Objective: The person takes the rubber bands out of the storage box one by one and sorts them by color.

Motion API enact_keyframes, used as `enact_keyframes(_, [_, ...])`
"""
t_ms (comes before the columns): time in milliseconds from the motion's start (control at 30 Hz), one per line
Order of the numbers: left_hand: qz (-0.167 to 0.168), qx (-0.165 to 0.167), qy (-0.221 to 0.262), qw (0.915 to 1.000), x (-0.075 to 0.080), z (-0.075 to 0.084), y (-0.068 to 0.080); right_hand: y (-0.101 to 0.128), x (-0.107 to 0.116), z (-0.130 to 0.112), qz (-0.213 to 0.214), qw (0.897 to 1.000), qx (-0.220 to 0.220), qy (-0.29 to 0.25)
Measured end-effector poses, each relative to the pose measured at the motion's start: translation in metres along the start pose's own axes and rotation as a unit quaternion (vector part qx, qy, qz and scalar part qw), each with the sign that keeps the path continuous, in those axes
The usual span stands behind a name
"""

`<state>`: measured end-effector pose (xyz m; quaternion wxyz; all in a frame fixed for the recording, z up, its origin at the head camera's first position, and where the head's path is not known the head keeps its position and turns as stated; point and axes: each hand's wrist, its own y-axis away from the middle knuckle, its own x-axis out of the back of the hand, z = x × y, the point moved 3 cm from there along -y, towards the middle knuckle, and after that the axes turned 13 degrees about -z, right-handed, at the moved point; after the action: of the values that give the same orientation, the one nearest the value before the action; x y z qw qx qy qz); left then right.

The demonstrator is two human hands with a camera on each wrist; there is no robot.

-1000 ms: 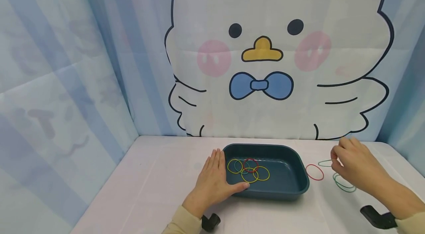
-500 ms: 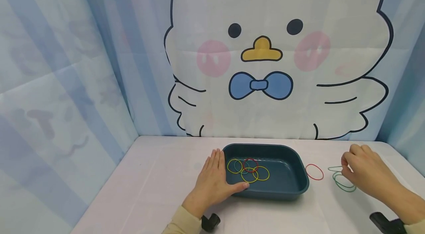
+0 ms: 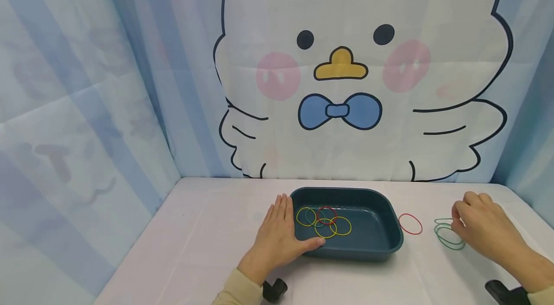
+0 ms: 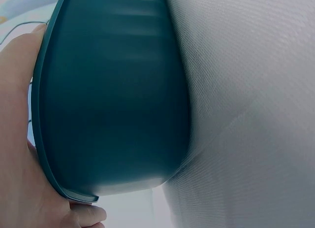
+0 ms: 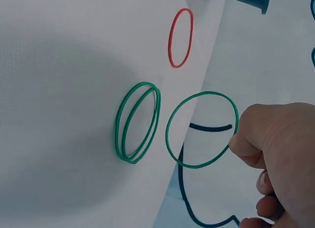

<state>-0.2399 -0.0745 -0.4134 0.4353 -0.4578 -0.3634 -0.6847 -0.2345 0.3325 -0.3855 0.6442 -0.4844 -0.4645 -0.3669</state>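
My right hand [image 3: 486,225] pinches a green rubber band [image 5: 209,92] between thumb and forefinger. In the right wrist view that band hangs upright just past two overlapping green rubber bands [image 5: 117,132] lying on the table. A red rubber band [image 3: 410,214] lies between these and the tray's right side. Fingers straight, my left hand [image 3: 279,237] rests along the left side of the dark teal tray [image 3: 376,247], its thumb over the front rim. Inside the tray, toward its left, lie several yellow rubber bands [image 3: 351,224], a red one [image 3: 327,207] and at least one green one.
A light cloth covers the table [image 3: 207,247]. Behind it hangs a curtain [image 3: 337,151] printed with a cartoon bird, and another drape [image 3: 86,151] closes the left side. Black wrist mounts [image 3: 274,290] sit beneath both wrists.
My right hand has moved right and a little toward me, bringing the pinched green rubber band over beside the two green ones. My left hand and the tray have stayed put.
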Motion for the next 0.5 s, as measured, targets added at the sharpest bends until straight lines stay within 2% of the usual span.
enact_keyframes(133, [0.001,0.000,0.001,1.0000,0.000,0.000,0.000,-0.001,-0.005,0.001,-0.060,0.998,-0.019,0.000])
enact_keyframes(267, [0.001,-0.001,0.002,1.0000,0.001,0.000,0.000,0.001,-0.011,0.003,-0.115,0.993,-0.020,-0.001])
enact_keyframes(500, [-0.004,0.001,0.002,1.0000,0.001,0.000,0.001,0.008,-0.019,0.003,-0.128,0.992,0.021,-0.011])
